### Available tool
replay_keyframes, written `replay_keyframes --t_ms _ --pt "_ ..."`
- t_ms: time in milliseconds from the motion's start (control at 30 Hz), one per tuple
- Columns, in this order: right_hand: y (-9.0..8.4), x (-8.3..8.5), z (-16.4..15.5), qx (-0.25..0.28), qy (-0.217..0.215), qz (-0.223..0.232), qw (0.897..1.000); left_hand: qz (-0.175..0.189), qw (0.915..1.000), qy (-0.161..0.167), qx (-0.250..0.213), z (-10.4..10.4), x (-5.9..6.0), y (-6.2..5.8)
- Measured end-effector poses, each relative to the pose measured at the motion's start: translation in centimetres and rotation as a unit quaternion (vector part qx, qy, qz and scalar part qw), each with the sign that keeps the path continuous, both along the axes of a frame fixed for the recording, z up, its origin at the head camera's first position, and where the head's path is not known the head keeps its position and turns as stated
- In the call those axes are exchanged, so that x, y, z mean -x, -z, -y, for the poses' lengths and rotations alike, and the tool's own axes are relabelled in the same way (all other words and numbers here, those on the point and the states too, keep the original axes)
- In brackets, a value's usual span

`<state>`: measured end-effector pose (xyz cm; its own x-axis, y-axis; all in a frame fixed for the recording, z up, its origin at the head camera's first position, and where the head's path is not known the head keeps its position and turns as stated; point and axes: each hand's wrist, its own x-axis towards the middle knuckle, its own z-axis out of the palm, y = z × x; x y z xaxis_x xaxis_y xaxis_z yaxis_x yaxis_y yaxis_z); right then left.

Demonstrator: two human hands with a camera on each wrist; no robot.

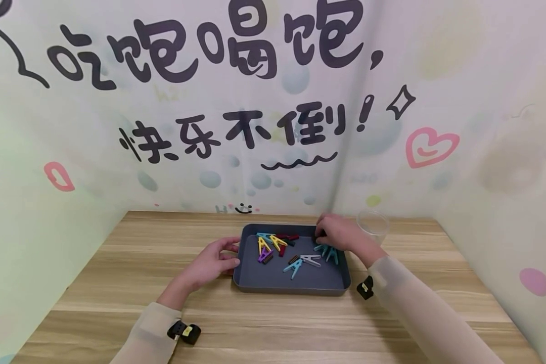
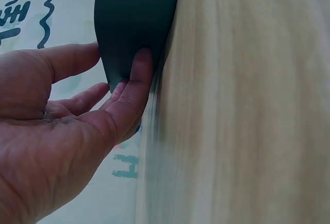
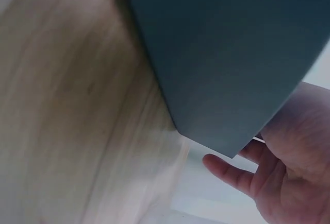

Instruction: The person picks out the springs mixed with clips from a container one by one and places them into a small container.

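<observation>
The dark tray (image 1: 250, 283) of coloured clips (image 1: 273, 245) sits mid-desk (image 1: 118, 283). The left hand (image 1: 211, 263), fingers relaxed, touches its left wall; the right hand (image 1: 338, 233) curls over the far-right clips, grip unclear.

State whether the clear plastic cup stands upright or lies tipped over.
Upright: the clear plastic cup stands on the table, round rim facing up.

Dark grey rectangular tray (image 1: 255, 283), shallow, raised walls, flat on wooden table, long side facing the person. Left wall touched by left hand (image 1: 214, 263), fingers straight against outer face. Inside, loose clothespins: yellow, purple and dark red cluster (image 1: 273, 245) toward back left, light blue and grey pair (image 1: 300, 263) mid-floor, teal pins (image 1: 326, 251) by right wall under right hand (image 1: 338, 233), fingers curled over them.
</observation>
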<state>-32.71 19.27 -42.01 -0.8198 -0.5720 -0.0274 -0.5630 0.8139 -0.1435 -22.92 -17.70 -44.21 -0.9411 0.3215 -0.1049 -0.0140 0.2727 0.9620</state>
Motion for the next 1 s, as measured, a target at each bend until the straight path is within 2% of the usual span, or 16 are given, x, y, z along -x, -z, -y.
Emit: replay_keyframes --t_ms 233,533,1000 --pt "0.2 0.6 0.1 0.01 -0.008 0.036 0.999 0.002 1.0 -0.001 0.002 0.1 0.0 0.2" --pt "0.4 0.8 -0.1 0.031 -0.015 0.034 0.999 0.001 1.0 -0.006 0.008 0.2 0.2 0.3" --pt "-0.6 -0.1 -0.6 0.111 0.003 0.025 0.994 0.001 1.0 -0.002 0.006 0.1 0.0 0.1"
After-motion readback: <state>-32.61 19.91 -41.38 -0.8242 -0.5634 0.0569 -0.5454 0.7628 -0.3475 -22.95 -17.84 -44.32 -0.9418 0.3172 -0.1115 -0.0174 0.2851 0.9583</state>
